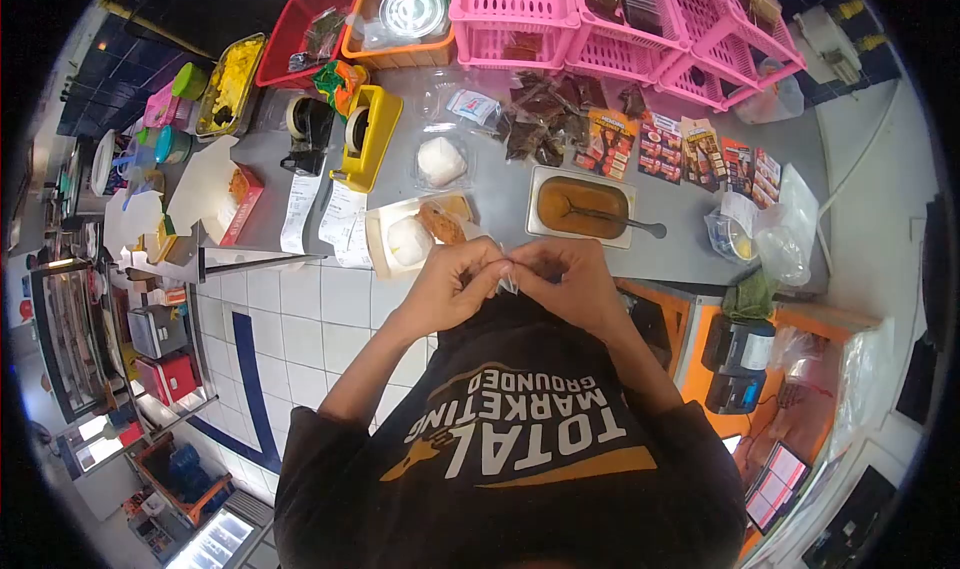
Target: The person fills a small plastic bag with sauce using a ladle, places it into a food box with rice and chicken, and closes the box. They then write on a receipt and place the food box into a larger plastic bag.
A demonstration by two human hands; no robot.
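Pinching a small clear packet between left hand and right hand, orientation unclear, white box holding rice and fried chicken, steel tray of brown sauce.

grey counter | on it: yellow tape dispenser, sauce tray, food box, receipts, pink baskets, sachets
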